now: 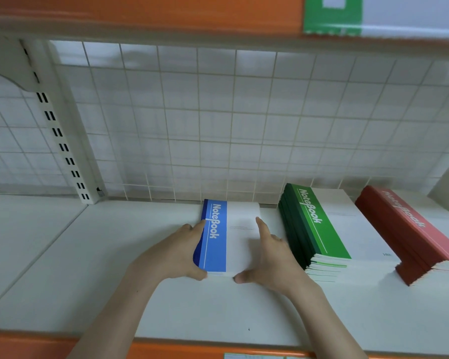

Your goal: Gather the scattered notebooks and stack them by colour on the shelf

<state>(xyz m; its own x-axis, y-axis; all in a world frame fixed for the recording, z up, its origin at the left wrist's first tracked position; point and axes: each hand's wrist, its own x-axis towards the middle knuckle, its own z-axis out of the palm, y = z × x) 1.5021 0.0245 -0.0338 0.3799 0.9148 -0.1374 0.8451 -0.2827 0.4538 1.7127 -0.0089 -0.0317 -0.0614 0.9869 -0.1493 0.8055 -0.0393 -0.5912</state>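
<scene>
A small stack of blue notebooks (227,237) lies on the white shelf (114,268), its far end against the wire grid back. My left hand (180,251) grips its left spine side, thumb at the near corner. My right hand (268,257) holds its right side, with the forefinger on the white cover and the thumb at the near edge. To the right stands a tall stack of green notebooks (327,229), and beyond it a stack of red notebooks (410,229). All covers read "NoteBook".
A white wire grid (218,120) backs the shelf, with a slotted upright post (60,141) at the left. An orange shelf edge (140,11) and a green-and-white item (332,16) sit overhead. The orange front lip (49,345) runs along the bottom.
</scene>
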